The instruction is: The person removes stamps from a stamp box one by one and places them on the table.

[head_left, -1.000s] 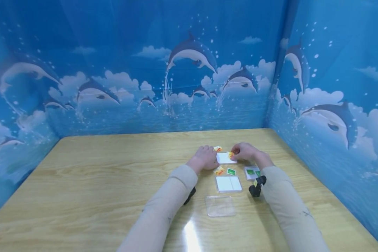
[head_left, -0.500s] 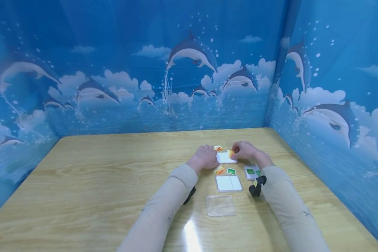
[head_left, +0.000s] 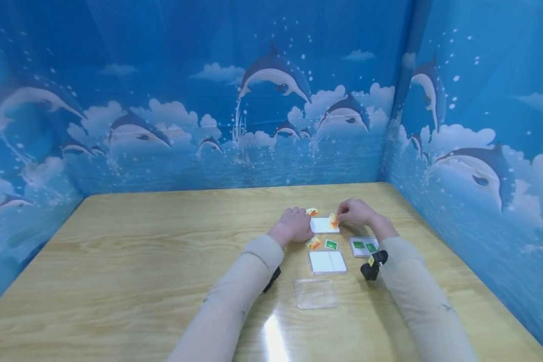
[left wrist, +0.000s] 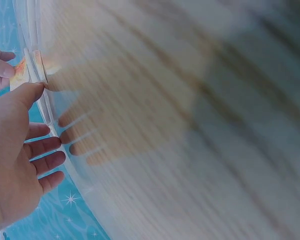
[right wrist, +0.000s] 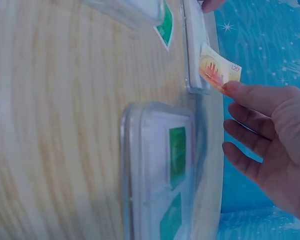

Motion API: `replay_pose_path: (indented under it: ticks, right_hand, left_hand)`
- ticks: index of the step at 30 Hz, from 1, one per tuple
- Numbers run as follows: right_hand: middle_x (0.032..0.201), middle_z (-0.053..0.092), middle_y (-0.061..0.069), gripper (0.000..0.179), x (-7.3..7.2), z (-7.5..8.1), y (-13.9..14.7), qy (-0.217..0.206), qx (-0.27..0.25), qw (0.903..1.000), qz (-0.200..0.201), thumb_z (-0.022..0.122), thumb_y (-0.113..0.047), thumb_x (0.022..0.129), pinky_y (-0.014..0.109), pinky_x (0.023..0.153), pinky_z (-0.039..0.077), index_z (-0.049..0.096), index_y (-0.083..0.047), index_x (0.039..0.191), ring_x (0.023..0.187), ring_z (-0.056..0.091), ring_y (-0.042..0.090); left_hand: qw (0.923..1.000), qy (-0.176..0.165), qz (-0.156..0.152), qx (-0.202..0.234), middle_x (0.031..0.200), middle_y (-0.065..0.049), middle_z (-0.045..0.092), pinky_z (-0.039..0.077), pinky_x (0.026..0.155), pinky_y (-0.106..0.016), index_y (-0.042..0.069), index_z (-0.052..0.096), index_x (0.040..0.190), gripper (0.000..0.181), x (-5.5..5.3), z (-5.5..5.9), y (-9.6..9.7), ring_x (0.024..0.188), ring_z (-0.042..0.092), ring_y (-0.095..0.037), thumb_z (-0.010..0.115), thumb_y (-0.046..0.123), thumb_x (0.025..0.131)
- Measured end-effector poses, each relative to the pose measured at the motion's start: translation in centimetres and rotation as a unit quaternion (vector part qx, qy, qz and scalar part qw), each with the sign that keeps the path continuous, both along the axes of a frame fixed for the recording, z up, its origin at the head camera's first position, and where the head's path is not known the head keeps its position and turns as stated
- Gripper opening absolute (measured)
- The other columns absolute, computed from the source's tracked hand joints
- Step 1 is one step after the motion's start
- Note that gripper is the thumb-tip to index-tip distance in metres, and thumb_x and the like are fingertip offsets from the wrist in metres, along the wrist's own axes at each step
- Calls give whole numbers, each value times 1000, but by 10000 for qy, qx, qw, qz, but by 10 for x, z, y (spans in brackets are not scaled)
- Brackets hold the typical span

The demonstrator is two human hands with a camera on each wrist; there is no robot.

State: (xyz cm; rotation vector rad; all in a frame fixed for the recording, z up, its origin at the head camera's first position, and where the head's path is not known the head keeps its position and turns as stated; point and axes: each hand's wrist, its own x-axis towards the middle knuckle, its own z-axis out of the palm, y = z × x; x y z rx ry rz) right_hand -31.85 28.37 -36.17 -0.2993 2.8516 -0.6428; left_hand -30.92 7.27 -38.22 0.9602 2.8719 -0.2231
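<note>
My right hand (head_left: 355, 212) pinches an orange-and-yellow postage stamp (right wrist: 217, 71) between thumb and index finger, its other fingers loosely bent. The stamp stands tilted at the right part of a flat case with a white inside (head_left: 321, 225). At that case's left end is my left hand (head_left: 295, 224); in the left wrist view its thumb touches the case edge and the other fingers extend down at the table. Two more orange stamps lie close by, the far stamp (head_left: 312, 212) behind the case and the near stamp (head_left: 314, 243) in front. Beside the latter lies a green stamp (head_left: 331, 245).
A case with two green stamps (head_left: 364, 247) lies to the right, by my right wrist. Nearer me are a white-lined case (head_left: 328, 262) and a transparent plastic lid (head_left: 315, 294). Dolphin-printed curtains (head_left: 235, 100) border the wooden table (head_left: 163, 251).
My right hand has drawn slightly right and away, and the pinched stamp has moved a little right and turned more upright. The left hand stays at the case.
</note>
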Motion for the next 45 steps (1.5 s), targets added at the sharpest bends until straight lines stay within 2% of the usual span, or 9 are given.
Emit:
replay_pose_path:
  ticks: [8,14,22,26,31,36,38,43,45]
  right_hand:
    - [92,62,12,18,0,7,6,111,-527,9985,-47,56,-17,91,38,75,44,64,-1,95,87,55,26]
    - [105,60,18,27,-4,8,11,215,-1040,9936,-382,53,-21,94,41,80,45,62,2,104,99,53,32]
    - [106,58,21,29,-9,8,9,573,-1413,9829,-1029,54,-19,93,44,82,41,60,7,106,99,50,34]
    - [111,56,23,30,-9,11,3,416,-1401,9811,-1267,53,-19,93,45,86,41,59,7,109,102,49,33]
    - [112,54,21,31,-11,11,-4,50,-1495,9762,-1569,53,-19,93,39,81,43,58,5,112,103,49,32]
    - [110,55,20,30,-15,8,-12,-69,-1452,9727,-1810,54,-17,91,40,82,43,59,5,111,101,49,30]
    - [110,55,19,28,-17,6,-15,-215,-1592,9680,-1928,55,-15,90,40,82,44,60,4,110,99,49,29]
    - [101,56,18,21,-20,-2,-18,-486,-1945,9566,-2116,57,-7,88,33,70,47,61,6,103,84,52,24]
    - [97,57,17,20,-21,-4,-17,-396,-1778,9610,-2082,58,-7,86,31,66,46,62,7,100,80,52,23]
  left_hand:
    - [10000,44,-23,-3,125,-7,49,30,102,-38,10,51,130,53,-2,-1,0,117,42,-22,41,48,94]
    - [10000,39,7,-81,131,-9,46,29,104,-38,9,48,133,56,-2,-2,1,122,40,-23,40,49,94]
    - [10000,-42,45,35,127,-8,48,30,103,-38,9,51,130,53,0,-2,1,119,42,-22,42,47,94]
    - [10000,-27,23,55,124,-7,50,32,101,-37,10,53,127,52,0,-3,0,116,44,-21,43,47,94]
    - [10000,26,-15,36,121,-6,51,33,100,-37,10,54,126,51,-1,-4,0,114,44,-20,42,48,93]
    - [10000,28,-12,-5,127,-7,48,30,102,-37,10,51,130,53,-1,-4,1,119,42,-22,41,48,94]
    - [10000,11,15,-26,130,-8,47,29,104,-38,10,49,132,55,-1,-2,0,122,40,-22,40,49,94]
    - [10000,-29,38,-42,131,-7,46,28,104,-38,10,48,132,55,0,-2,0,123,39,-22,40,49,94]
    - [10000,-16,42,-32,130,-7,46,28,104,-37,10,49,132,54,-1,-2,0,122,40,-22,40,49,94]
